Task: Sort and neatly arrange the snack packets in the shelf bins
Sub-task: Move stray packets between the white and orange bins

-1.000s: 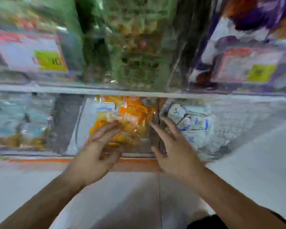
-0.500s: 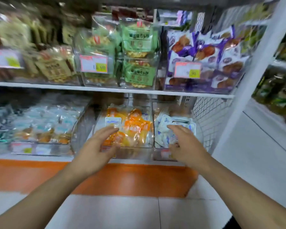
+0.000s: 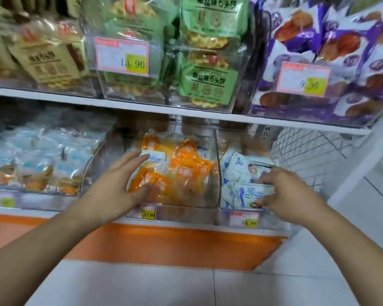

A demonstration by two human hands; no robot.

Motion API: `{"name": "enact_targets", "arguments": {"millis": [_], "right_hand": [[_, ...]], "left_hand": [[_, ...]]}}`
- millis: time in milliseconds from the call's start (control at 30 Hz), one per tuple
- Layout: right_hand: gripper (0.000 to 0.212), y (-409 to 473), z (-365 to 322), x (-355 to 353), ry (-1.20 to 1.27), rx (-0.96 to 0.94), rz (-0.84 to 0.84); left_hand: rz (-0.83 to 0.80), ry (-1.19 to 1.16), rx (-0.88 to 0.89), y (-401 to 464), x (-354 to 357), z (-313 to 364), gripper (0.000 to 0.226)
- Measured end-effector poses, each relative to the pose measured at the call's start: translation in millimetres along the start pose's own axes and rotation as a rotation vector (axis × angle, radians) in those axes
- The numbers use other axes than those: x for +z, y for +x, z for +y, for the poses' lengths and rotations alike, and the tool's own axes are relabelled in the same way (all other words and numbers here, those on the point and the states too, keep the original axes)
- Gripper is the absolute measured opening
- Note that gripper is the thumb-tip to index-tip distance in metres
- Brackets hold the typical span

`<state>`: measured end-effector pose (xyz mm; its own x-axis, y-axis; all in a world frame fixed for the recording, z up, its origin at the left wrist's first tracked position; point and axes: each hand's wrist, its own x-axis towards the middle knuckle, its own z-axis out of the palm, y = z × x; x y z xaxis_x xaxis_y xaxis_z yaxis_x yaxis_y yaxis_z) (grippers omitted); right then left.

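On the lower shelf, the middle clear bin (image 3: 208, 202) holds several orange snack packets (image 3: 186, 168). One white-and-blue packet (image 3: 156, 156) lies among them at the back left. My left hand (image 3: 117, 186) reaches into this bin with fingers straight; its fingertips are at the white-and-blue packet and its thumb rests on an orange packet. The right clear bin (image 3: 272, 223) is filled with blue-and-white packets (image 3: 237, 168). My right hand (image 3: 290, 191) pinches the front blue-and-white packet (image 3: 248, 193) by its right edge between curled fingers and thumb.
A left bin (image 3: 38, 200) holds pale blue packets. The upper shelf (image 3: 142, 108) carries bins of green waffle packets (image 3: 208, 85), purple packets (image 3: 341, 51) and beige packets (image 3: 47, 60). White wire mesh (image 3: 305, 151) closes the shelf's right side. An orange base strip (image 3: 164, 244) runs above the tiled floor.
Both hands have moved forward into the bins. The left fingers now reach the white-and-blue packet, and the right hand has closed on a blue-and-white packet. The view is closer.
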<state>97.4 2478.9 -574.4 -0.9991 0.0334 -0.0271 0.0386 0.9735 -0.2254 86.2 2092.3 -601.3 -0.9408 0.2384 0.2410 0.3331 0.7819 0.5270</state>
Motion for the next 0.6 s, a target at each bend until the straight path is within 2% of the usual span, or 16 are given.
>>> {"name": "enact_targets", "arguments": {"millis": [100,133,200,300,400,467,533,600], "right_hand": [[0.035,1,4,-20,0.039,0.041,0.148],[0.025,-1,2,-28,0.094,0.051,0.205],[0.02,-5,-10,-37,0.283,0.038,0.265],[0.016,-6,-49,-29,0.597,-0.055,0.207],[0.016,-3,-88,-11,0.776,-0.125,0.13],[0.015,0,-110,-3,0.848,-0.166,0.092],[0.012,2,-125,0,0.85,-0.206,0.025],[0.015,7,-127,2,0.787,-0.238,0.004]], "left_hand": [[0.007,-0.054,0.097,20,4,3,0.063],[0.006,-0.079,0.13,24,5,6,0.059],[-0.002,-0.122,0.168,30,6,13,0.048],[-0.038,-0.261,0.1,32,9,26,0.05],[-0.112,-0.581,0.048,29,13,40,0.06],[-0.139,-0.753,0.022,27,14,46,0.049],[-0.059,-0.721,0.025,25,11,47,0.03],[0.03,-0.592,0.023,24,9,43,0.02]]}}
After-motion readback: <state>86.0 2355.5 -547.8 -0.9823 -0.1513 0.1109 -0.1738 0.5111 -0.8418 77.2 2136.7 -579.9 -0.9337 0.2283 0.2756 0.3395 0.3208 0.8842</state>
